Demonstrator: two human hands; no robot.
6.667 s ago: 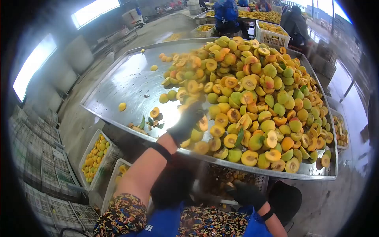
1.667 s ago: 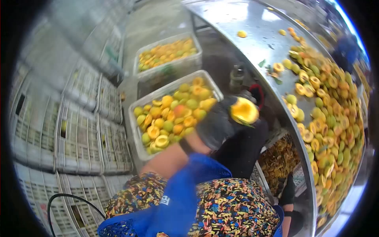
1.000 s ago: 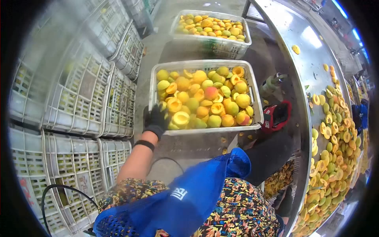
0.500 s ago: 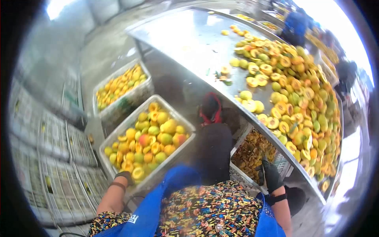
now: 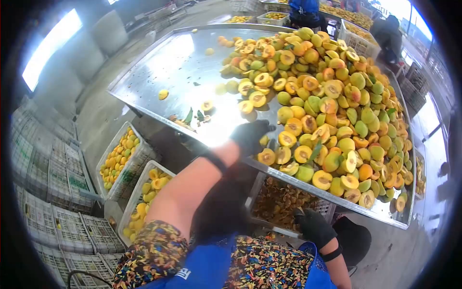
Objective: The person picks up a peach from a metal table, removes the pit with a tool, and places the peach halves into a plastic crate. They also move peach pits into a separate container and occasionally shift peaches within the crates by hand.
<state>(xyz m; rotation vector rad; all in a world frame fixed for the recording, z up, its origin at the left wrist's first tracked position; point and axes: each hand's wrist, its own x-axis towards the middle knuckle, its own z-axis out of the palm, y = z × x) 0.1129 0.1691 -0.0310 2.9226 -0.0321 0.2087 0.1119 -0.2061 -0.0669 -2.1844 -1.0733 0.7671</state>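
My left hand, in a dark glove, reaches over the near edge of the metal table. Its fingers are stretched towards the near side of a big heap of halved yellow peaches, close to a peach half. Blur and glare hide whether the fingertips touch any fruit. Lower down, my right hand, also gloved in black, hangs over a crate of brown peach pits beneath the table edge. Its fingers are curled in, with a small pale bit showing at the tips that I cannot make out.
At my left stand a crate of peaches and another filled crate. Stacked crates line the left side. Leaves and scraps lie on the table. A person in blue is beyond the table's far side.
My left hand has left the rim of the peach crate and swung up and right to the table. My right hand stays low over the pits. The view has turned up towards the table.
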